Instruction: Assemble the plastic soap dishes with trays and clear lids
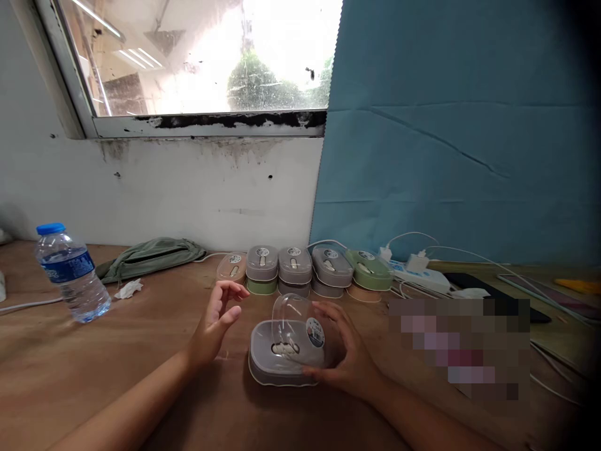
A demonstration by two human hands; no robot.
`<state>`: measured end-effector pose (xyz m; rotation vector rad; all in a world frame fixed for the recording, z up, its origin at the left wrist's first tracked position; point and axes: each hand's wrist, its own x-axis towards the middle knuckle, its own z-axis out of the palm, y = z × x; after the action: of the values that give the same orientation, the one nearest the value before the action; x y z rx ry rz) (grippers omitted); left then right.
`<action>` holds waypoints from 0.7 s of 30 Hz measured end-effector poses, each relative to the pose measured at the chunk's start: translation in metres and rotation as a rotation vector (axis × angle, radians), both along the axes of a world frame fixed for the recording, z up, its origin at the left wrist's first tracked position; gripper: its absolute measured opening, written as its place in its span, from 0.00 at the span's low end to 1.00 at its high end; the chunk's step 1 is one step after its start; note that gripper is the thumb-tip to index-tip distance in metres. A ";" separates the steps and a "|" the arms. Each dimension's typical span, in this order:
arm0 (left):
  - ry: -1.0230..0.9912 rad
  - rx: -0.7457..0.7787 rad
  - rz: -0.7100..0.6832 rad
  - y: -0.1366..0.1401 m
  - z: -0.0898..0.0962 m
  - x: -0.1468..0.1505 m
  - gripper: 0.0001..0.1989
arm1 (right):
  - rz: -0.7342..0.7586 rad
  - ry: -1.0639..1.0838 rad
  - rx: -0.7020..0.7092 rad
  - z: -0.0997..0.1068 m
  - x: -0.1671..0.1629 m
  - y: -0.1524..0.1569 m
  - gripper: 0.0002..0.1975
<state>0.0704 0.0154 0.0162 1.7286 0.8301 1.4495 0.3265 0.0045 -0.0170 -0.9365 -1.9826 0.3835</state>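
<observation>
A grey oval box [263, 365] with a rounded lid sits on the table in front of me. Over its right part, a clear plastic cover [292, 313] with a round sticker is tilted on edge. My right hand [350, 357] grips this cover by its right side, thumb low and fingers at the top. To the left of the box, my left hand [220, 319] is raised with its fingers apart, holding nothing. A light, cloud-like piece [284, 348] shows on the box's top.
Behind stands a row of similar boxes, some stacked, including a green one [370, 272] and a peach one [230, 268]. A water bottle [70, 275] and a green pouch [154, 258] are at left. A power strip [422, 275] with cables lies at right.
</observation>
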 end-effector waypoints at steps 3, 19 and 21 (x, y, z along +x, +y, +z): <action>0.024 0.008 -0.101 0.014 -0.020 -0.011 0.16 | 0.038 -0.074 -0.087 0.002 0.002 0.005 0.43; 0.405 0.108 -0.396 0.003 -0.027 -0.001 0.31 | 0.148 -0.194 -0.324 0.000 -0.011 -0.003 0.39; 0.352 0.082 -0.403 0.006 -0.028 -0.002 0.29 | 0.163 -0.200 -0.326 0.000 -0.011 -0.003 0.40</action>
<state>0.0684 0.0210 -0.0117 2.1050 0.5547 0.9377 0.3156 0.0010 -0.0171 -1.0496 -2.2294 0.7477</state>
